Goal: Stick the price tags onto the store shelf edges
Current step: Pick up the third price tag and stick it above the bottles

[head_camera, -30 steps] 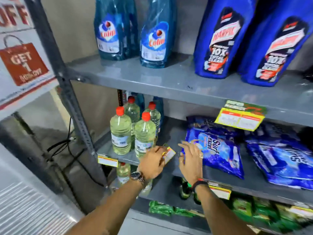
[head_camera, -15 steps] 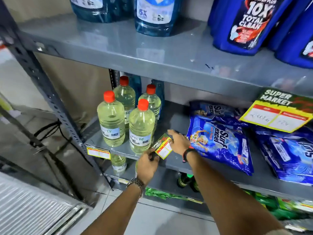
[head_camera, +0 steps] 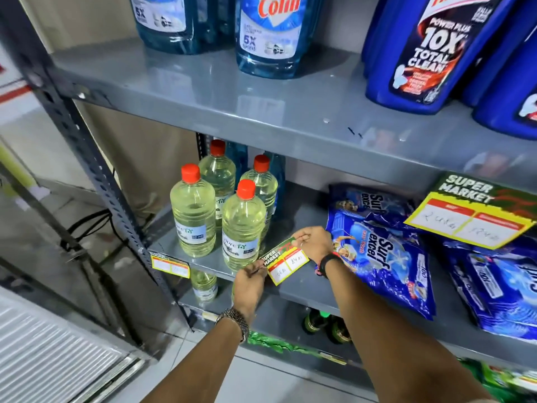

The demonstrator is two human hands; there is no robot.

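Observation:
A yellow, red and green price tag [head_camera: 286,261] with handwritten numbers is held flat above the front edge of the middle shelf [head_camera: 305,289]. My left hand [head_camera: 250,279] pinches its lower left corner. My right hand [head_camera: 315,242] pinches its upper right corner. The tag is tilted, just right of the clear bottles. Another price tag [head_camera: 170,265] is stuck on the same shelf edge at the left end. A larger tag [head_camera: 472,216] hangs from the upper shelf edge at the right.
Several clear bottles with red caps [head_camera: 242,228] stand left of the tag. Blue detergent packets [head_camera: 383,257] lie to the right. Blue cleaner bottles [head_camera: 273,33] and dark blue bottles [head_camera: 427,45] stand on the upper shelf. A grey slotted upright [head_camera: 87,146] frames the left side.
The view has moved closer and down. My hands have turned the tag face up and spread it between them, near the middle shelf's front edge.

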